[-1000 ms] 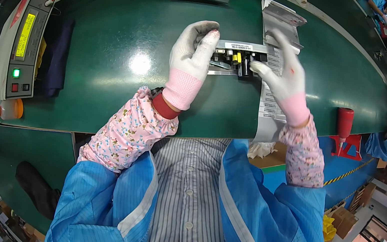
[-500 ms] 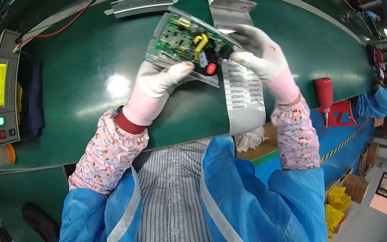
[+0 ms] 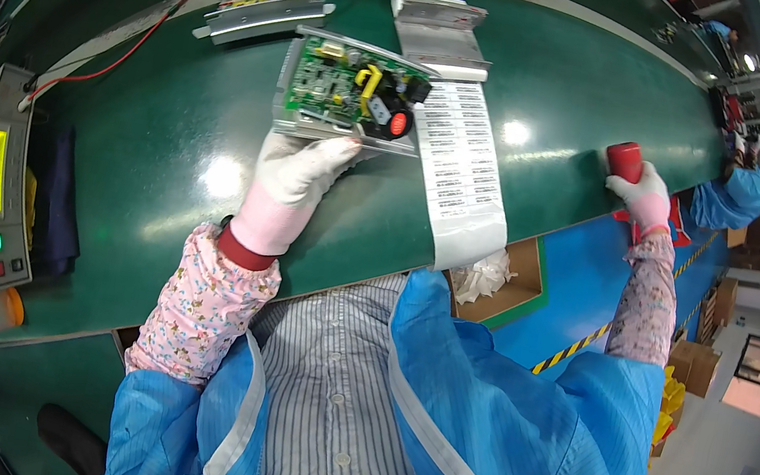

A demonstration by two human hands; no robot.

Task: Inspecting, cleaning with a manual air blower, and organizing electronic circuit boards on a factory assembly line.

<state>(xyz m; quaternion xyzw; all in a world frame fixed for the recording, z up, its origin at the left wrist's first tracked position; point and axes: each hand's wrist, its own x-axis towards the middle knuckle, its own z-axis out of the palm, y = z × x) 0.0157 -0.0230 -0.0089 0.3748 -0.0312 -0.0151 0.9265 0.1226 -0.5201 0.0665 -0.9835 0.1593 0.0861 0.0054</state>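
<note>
A green circuit board in a metal bracket (image 3: 330, 80) is tilted up toward me above the bench, gripped at its lower edge by my gloved left hand (image 3: 304, 166). Black parts, a yellow-wrapped coil and a red round spot show on the board. Over to the right, the fingers of my gloved right hand (image 3: 643, 195) are wrapped round a red squeeze bottle (image 3: 624, 161). A strip of white printed labels (image 3: 459, 166) lies beside the board and hangs over the bench's front edge.
A metal bracket (image 3: 439, 33) sits at the strip's far end. Another bracketed board (image 3: 271, 13) stands at the back left. A meter with a lit yellow display (image 3: 0, 177) and an orange bottle (image 3: 1, 310) are left. A cardboard box (image 3: 518, 277) is below the front edge.
My right hand has left the board's right side, moved far right and closed round the red bottle. The board has shifted slightly left in my left hand, uncovering more of the label strip.
</note>
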